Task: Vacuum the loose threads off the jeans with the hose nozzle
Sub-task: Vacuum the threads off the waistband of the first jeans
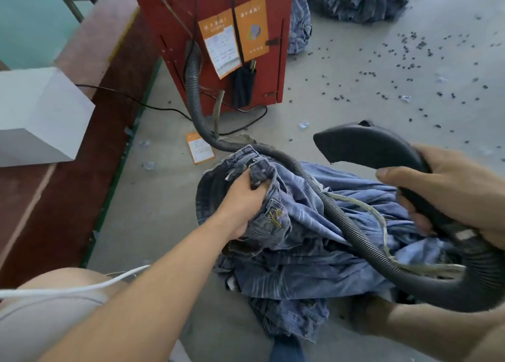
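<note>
Head view: left hand grips jeans, right hand holds nozzle.

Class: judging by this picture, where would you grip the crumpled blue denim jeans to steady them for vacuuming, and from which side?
Probably at the thick waistband by the button, where the left hand already grips the crumpled blue denim jeans. Come from the left, away from the black ribbed hose.

Both forearms are seen bare, with no sleeves, gloves or wristwear visible. A white cable is draped across the bare knee at lower left, above pale clothing.
</note>
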`<state>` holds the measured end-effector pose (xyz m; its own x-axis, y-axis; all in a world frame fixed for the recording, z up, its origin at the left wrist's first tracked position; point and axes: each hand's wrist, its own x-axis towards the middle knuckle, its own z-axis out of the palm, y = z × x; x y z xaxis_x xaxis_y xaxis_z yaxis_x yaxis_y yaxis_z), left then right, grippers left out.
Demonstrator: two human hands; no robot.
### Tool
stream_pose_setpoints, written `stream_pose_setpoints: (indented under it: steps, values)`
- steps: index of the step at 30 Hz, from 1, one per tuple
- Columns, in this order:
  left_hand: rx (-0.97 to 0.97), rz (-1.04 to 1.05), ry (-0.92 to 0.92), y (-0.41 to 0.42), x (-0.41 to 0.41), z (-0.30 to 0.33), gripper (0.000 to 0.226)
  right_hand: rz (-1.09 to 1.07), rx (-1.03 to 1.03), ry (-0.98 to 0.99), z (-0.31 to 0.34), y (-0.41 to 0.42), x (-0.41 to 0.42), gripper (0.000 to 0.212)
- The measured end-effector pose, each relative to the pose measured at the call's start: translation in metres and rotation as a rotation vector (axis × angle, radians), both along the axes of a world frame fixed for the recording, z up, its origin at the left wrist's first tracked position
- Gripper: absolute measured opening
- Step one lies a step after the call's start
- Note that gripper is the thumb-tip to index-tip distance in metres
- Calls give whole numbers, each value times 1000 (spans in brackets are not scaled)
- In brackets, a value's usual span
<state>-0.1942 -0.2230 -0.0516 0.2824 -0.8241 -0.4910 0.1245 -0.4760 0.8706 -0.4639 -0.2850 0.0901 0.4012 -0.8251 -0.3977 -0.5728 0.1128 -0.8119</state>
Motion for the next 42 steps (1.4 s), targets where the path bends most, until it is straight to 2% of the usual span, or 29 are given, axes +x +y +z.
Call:
stream_pose_setpoints:
  steps: [1,6,8,10,12,14,15,18,22,24,25,27,29,32,36,39,40,42]
  values:
    - [19,10,5,-2,-2,0,17,36,-2,11,-2,5,2,11]
    - [55,-96,65,-11,-11,12,19,212,-123,224,-21,17,31,11]
    - [54,-207,214,-6,-10,14,23,165,-162,262,-30,8,47,13]
    - [92,-265,361,-1,-8,16,33,37,-162,208,-35,-2,50,17]
    - [146,-248,270,-3,-4,14,53,-77,-132,106,-34,-9,41,18]
    - [246,-240,107,-6,3,10,90,-121,-104,32,-30,-6,26,15]
    - [314,-271,88,-7,6,8,106,-121,-98,12,-28,-2,19,13]
    - [438,-335,289,-5,17,6,121,-61,-109,50,-27,10,10,13]
    - [408,-362,517,-5,35,10,141,32,-133,147,-30,20,11,17]
    - [314,-344,587,-6,44,17,128,49,-127,173,-31,23,12,18]
    - [265,-342,573,-5,47,21,111,59,-119,179,-31,24,12,19]
    - [211,-337,425,-5,46,19,71,71,-87,168,-31,23,11,19]
    - [195,-257,359,-2,43,14,47,79,-61,146,-29,20,9,21]
    - [195,-178,548,2,40,13,60,135,-59,157,-25,23,11,20]
    - [186,-239,769,3,28,17,75,267,-53,224,-36,32,39,11]
    - [175,-224,810,2,27,23,84,205,-92,228,-55,24,62,14]
    - [179,-235,798,1,27,26,82,130,-108,211,-59,20,64,15]
    - [233,-288,694,0,27,27,64,-16,-132,143,-58,10,57,19]
